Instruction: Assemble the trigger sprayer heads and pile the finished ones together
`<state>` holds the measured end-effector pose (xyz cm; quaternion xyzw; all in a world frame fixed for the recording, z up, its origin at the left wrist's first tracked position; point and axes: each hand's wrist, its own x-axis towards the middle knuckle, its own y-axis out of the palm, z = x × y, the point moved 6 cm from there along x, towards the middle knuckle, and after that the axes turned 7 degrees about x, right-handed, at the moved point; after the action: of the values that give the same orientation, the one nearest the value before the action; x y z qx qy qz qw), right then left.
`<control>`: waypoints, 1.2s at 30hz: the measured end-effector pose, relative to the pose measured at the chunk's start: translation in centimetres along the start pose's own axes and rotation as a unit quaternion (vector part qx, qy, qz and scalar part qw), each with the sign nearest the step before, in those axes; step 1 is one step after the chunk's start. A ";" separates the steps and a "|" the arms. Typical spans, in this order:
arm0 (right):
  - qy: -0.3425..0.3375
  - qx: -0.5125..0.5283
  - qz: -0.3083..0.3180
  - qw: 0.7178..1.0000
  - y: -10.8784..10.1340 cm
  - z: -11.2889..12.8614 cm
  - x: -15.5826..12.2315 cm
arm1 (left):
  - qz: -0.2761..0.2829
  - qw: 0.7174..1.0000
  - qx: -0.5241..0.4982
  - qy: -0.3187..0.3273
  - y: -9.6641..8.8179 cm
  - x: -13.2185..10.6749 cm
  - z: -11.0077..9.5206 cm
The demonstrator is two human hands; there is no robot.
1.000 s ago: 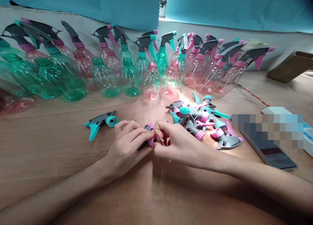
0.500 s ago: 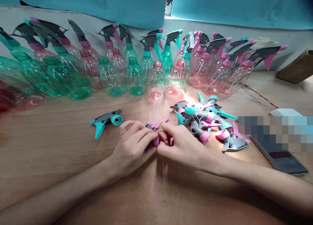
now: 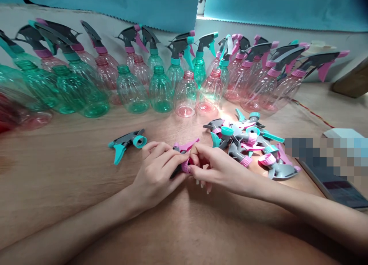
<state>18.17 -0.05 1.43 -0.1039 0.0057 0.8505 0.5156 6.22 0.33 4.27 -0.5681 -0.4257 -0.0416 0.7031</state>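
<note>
My left hand (image 3: pixel 160 168) wraps the sprayer (image 3: pixel 186 145), between both hands, well in from the counter's (image 3: pixel 71 153) far edge; my right hand (image 3: pixel 215 163) touches its collar (image 3: pixel 184 166), whether gripping I cannot tell.

My bare left forearm (image 3: pixel 94 223) slants up from the lower left, and my right forearm (image 3: pixel 299 207) comes in from the lower right, so my hands nearly meet in front of me. My left hand (image 3: pixel 156 169) lies back upward, fingers bent and closed in a grip, thumb beneath. My right hand (image 3: pixel 212 165) faces it with index finger bent and thumb reaching left; whether their tips meet I can't tell. My other right fingers curl below, nails showing.
</note>
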 end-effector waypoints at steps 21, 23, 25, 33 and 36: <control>-0.062 -0.212 -0.109 0.969 -0.1 1.2 -0.5 | 0.001 1.000 -0.022 0.004 0.1 -0.2 -0.3; -0.057 -0.265 -0.110 0.956 0.2 1.5 -0.8 | 0.004 1.000 -0.021 0.007 0.2 -0.2 -0.5; -0.045 -0.303 -0.115 0.945 0.5 1.6 -1.0 | 0.007 1.000 -0.022 0.012 0.3 -0.3 -0.5; -0.086 -0.340 -0.115 0.930 0.6 1.5 -0.8 | 0.010 0.999 -0.036 0.003 0.3 -0.6 -0.2; -0.081 -0.308 -0.075 0.945 0.1 1.8 -0.7 | 0.018 0.998 -0.062 -0.014 0.4 -0.6 0.2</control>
<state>18.06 -0.49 3.34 -0.1882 -0.3062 0.7753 0.5193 6.00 0.38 3.57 -0.6182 -0.4217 -0.0476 0.6616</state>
